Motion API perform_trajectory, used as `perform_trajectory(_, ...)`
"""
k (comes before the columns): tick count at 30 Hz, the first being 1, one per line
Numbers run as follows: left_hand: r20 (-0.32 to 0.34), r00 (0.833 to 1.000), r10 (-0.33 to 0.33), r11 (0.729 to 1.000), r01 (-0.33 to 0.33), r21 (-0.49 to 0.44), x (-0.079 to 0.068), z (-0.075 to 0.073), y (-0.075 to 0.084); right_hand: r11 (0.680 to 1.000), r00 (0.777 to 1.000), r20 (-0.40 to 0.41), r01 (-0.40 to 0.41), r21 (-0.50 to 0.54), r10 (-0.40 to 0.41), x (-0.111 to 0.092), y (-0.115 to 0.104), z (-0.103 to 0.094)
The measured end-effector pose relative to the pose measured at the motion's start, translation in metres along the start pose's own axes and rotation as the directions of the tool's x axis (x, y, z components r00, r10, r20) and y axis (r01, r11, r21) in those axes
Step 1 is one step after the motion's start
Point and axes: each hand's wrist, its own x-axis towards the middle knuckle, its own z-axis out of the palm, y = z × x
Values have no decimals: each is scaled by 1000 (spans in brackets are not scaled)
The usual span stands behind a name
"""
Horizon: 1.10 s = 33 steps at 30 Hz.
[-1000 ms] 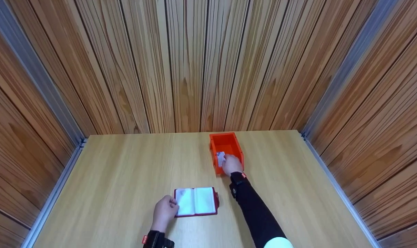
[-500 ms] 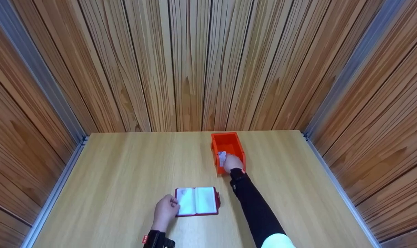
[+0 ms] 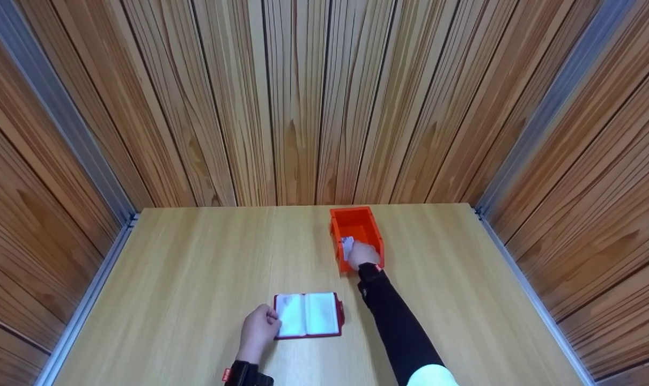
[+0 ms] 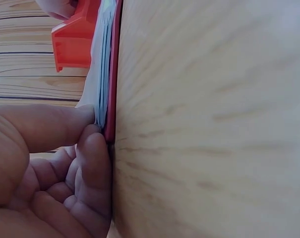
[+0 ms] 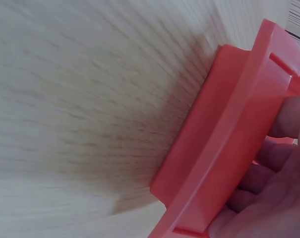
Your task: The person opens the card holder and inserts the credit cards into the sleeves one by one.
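A small red-covered card album (image 3: 307, 316) lies spread open on the table, its pale, glossy sleeve pages facing up. At its left edge my left hand (image 3: 259, 329) pinches the page corner; the left wrist view has the thumb (image 4: 65, 126) and a finger against the stacked page edges (image 4: 104, 74). My right hand (image 3: 363, 254) reaches into the near end of an orange plastic bin (image 3: 356, 224). Its fingertips hold a small white card with a purplish print (image 3: 347, 245) by the bin's left wall. In the right wrist view the bin's wall hides most of that card.
The light wooden table (image 3: 206, 257) extends around both things. Behind the bin rises a wood-plank wall (image 3: 297, 107). Plank walls with metal corner rails (image 3: 544, 107) close off the left and right sides.
The right hand has gone slightly deeper into the bin, and the card stands at a slightly different angle. The left hand stays at the album's edge. The whole head view has shifted slightly.
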Motion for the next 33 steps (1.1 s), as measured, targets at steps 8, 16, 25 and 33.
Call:
perform_trajectory(8, -16, 1000, 16, 1000, -16, -1, -1, 0, -1, 988, 999, 38, -22, 155, 16, 0, 0, -4)
perform_trajectory(16, -10, 1000, 4, 1000, -4, 1, -2, 1, 0, 971, 999, 31, -20, 237, 12, 0, 2, -10)
perform_trajectory(25, -8, 1000, 12, 1000, -12, -1, -1, 2, -1, 968, 1000, 19, -26, 250, 22, -2, 0, -15)
perform_trajectory(33, -26, 999, 28, 1000, -28, -1, -1, 2, -3, 964, 999, 36, -21, 266, 12, 7, 3, -13)
